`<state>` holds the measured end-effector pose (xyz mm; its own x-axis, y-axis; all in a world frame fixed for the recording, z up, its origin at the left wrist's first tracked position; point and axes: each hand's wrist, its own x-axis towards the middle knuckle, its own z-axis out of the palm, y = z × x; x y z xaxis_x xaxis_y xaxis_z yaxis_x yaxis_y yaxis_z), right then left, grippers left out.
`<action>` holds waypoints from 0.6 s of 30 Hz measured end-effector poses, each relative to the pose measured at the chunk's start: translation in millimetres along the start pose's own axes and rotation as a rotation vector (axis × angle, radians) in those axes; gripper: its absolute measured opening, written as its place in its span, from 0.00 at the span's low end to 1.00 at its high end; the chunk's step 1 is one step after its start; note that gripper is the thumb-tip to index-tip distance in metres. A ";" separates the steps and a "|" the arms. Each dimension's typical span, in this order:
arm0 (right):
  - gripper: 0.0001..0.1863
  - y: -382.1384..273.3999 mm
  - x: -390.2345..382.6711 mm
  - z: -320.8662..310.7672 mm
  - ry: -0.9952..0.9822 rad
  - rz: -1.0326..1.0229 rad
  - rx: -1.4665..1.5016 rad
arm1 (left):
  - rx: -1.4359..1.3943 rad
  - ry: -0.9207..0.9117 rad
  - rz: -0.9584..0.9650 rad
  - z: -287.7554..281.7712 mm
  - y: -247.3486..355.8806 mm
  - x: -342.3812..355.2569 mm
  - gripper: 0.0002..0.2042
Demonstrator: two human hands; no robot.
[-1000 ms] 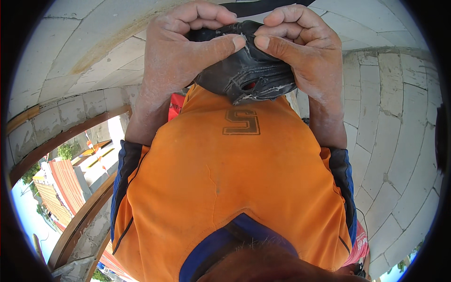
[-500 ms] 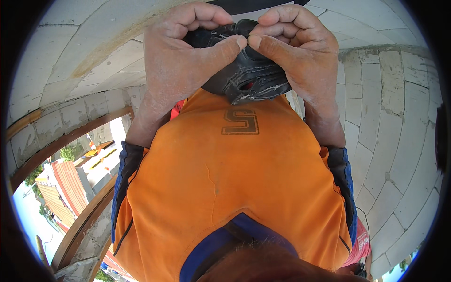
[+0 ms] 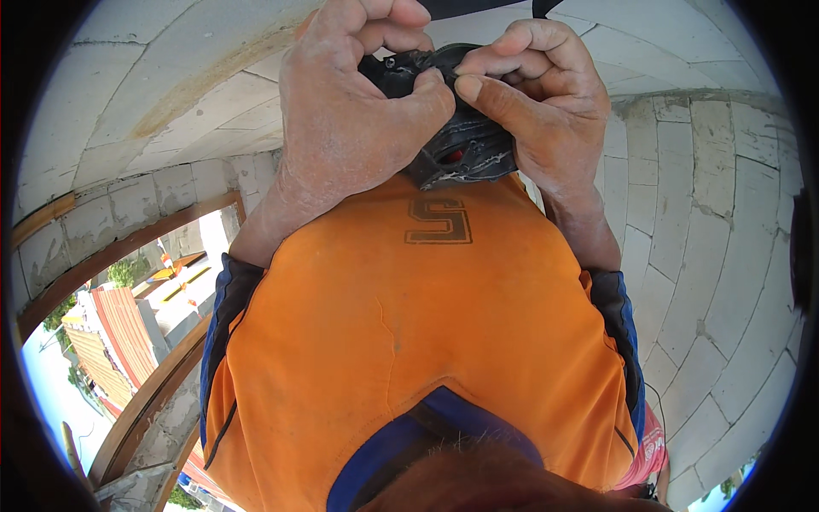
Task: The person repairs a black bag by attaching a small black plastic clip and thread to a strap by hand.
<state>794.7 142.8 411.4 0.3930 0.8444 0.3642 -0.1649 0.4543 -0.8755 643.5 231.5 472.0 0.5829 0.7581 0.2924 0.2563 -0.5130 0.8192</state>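
A worn, black, leather-like article with pale stitching and frayed edges (image 3: 473,141) is held up in front of my chest; its exact kind does not show. Through a gap in it, a bit of red is visible. My left hand (image 3: 354,119) grips its upper left part, the thumb bent over the edge and the other fingers curled behind. On the upper right edge, my right hand (image 3: 554,107) pinches the material between thumb and forefinger. The two thumb tips are close together but apart. Whether a small piece lies between the fingertips cannot be made out.
Pale block walls (image 3: 695,247) surround me. To the left is a wood-framed opening (image 3: 153,384), with tiled roofs (image 3: 128,337) outside. A person in pink clothing (image 3: 650,448) is partly visible at the lower right. A dark strip (image 3: 478,7) crosses the top edge.
My left hand has moved slightly right and up, its thumb now bent, covering more of the black article. The right hand has shifted a little, still pinching.
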 end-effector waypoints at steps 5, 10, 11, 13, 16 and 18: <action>0.19 -10.6 2.1 0.5 -0.012 0.068 -0.187 | -0.244 -0.024 0.020 2.3 -22.2 4.3 0.19; 0.17 -41.9 16.2 10.6 0.014 0.282 -0.334 | -0.051 -0.059 0.012 2.0 -3.0 4.3 0.19; 0.18 -45.0 22.1 7.6 -0.030 0.328 -0.327 | -0.138 -0.045 0.047 4.9 -16.7 4.5 0.19; 0.19 -50.8 29.0 5.2 -0.079 0.376 -0.322 | -0.227 -0.026 0.079 6.2 -18.8 3.6 0.19; 0.19 -45.3 29.9 5.5 -0.125 0.405 -0.261 | -0.071 -0.012 0.067 6.2 -10.2 2.4 0.19; 0.21 -20.2 15.7 5.6 -0.052 0.158 -0.219 | -0.238 -0.044 0.063 6.2 -25.9 4.2 0.18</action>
<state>799.1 148.5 436.6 0.3303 0.9159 0.2280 -0.0184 0.2478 -0.9686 644.1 245.5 449.0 0.6266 0.7066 0.3287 0.0325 -0.4450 0.8949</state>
